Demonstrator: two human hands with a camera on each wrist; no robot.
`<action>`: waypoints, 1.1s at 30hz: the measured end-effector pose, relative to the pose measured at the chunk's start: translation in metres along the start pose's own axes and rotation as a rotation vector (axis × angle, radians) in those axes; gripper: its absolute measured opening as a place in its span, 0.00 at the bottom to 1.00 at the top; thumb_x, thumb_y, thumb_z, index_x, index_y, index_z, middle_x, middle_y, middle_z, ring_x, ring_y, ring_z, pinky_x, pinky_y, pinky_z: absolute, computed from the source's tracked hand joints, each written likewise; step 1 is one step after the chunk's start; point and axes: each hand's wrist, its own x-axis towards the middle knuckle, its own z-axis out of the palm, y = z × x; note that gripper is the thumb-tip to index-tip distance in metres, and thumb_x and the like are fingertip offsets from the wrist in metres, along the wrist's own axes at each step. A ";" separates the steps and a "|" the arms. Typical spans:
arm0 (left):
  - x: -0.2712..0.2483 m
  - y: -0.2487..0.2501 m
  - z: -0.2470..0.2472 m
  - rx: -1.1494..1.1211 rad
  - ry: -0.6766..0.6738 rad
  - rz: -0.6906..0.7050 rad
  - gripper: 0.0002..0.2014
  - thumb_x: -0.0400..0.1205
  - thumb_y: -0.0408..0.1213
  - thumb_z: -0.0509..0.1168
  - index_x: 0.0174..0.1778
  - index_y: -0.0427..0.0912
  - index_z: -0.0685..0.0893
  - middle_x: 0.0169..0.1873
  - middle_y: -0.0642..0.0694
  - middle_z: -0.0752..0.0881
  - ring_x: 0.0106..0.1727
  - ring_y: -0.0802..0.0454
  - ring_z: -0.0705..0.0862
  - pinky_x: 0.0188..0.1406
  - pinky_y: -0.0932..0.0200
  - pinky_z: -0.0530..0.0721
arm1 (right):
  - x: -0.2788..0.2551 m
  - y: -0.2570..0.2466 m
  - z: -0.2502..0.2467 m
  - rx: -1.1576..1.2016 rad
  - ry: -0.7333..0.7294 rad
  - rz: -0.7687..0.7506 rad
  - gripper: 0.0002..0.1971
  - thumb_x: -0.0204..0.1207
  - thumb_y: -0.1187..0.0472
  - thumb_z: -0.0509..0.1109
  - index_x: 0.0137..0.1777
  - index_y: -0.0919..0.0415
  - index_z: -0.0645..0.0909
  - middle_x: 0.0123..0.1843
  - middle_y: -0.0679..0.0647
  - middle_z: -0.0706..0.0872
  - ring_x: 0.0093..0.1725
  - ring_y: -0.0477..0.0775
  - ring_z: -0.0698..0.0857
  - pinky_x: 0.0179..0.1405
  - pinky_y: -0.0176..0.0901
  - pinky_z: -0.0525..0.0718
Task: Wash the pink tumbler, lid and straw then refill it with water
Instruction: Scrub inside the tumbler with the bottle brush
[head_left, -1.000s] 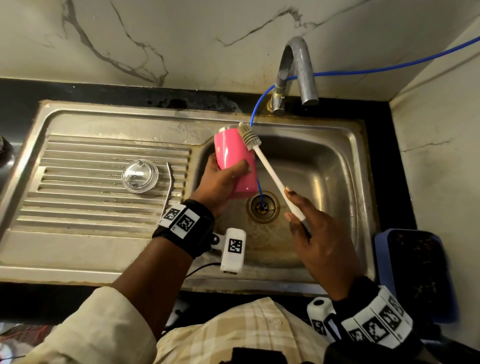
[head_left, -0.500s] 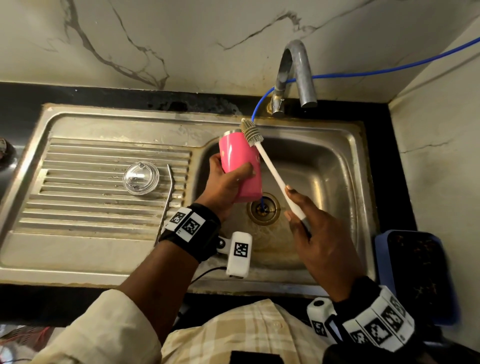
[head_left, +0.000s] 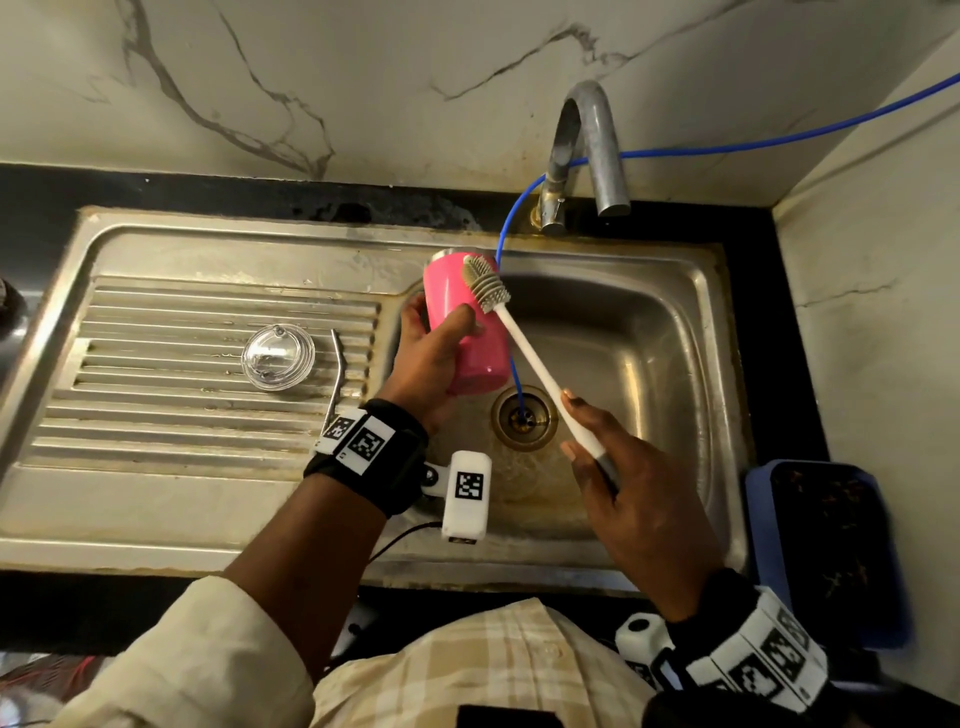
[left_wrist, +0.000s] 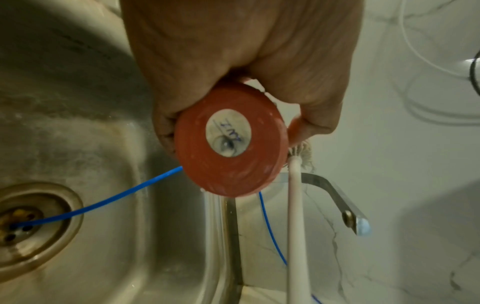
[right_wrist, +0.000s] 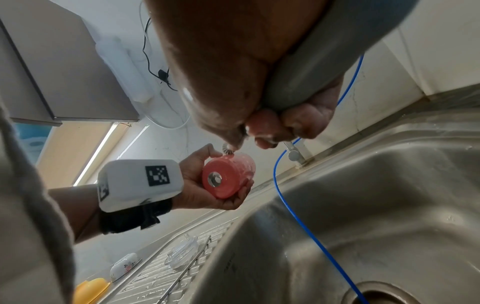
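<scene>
My left hand (head_left: 431, 353) grips the pink tumbler (head_left: 462, 317) over the sink basin, mouth tilted away from me, base (left_wrist: 230, 142) toward the wrist camera. My right hand (head_left: 618, 478) holds the white bottle brush (head_left: 530, 358) by its grey handle end (right_wrist: 306, 67). The brush's bristle head (head_left: 485, 283) lies against the tumbler's outer side near the rim. The clear lid (head_left: 278, 356) and the bent metal straw (head_left: 337, 379) lie on the ribbed drainboard, left of the basin.
The steel sink (head_left: 675, 374) has a drain (head_left: 524, 418) with a blue tube (head_left: 511, 218) running into it from the wall. The tap (head_left: 587, 156) stands behind the basin. A blue tray (head_left: 826, 551) sits on the right counter. A yellow item (right_wrist: 91, 292) lies at the drainboard's far end.
The brush head has slid down from the tumbler's rim onto its outer side. The tumbler has tilted slightly and shifted a little to the right.
</scene>
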 end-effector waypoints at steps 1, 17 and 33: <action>0.000 0.001 -0.001 0.001 -0.006 0.015 0.40 0.73 0.36 0.73 0.84 0.47 0.68 0.73 0.35 0.82 0.64 0.35 0.89 0.45 0.39 0.92 | -0.003 -0.001 0.001 -0.001 -0.008 0.003 0.26 0.88 0.45 0.63 0.86 0.38 0.72 0.55 0.46 0.93 0.41 0.39 0.86 0.40 0.39 0.86; -0.017 -0.012 0.012 0.068 -0.109 0.083 0.49 0.67 0.42 0.76 0.86 0.52 0.63 0.75 0.38 0.78 0.69 0.34 0.85 0.50 0.43 0.93 | 0.006 0.001 0.000 -0.061 0.016 0.002 0.27 0.89 0.51 0.67 0.87 0.38 0.70 0.57 0.48 0.93 0.45 0.49 0.91 0.41 0.45 0.89; -0.016 -0.015 0.010 0.139 -0.073 0.085 0.45 0.69 0.40 0.81 0.79 0.56 0.64 0.71 0.44 0.79 0.66 0.42 0.87 0.47 0.50 0.93 | 0.001 0.003 -0.005 -0.076 0.003 0.038 0.27 0.89 0.48 0.66 0.87 0.34 0.69 0.56 0.47 0.92 0.45 0.48 0.91 0.41 0.49 0.91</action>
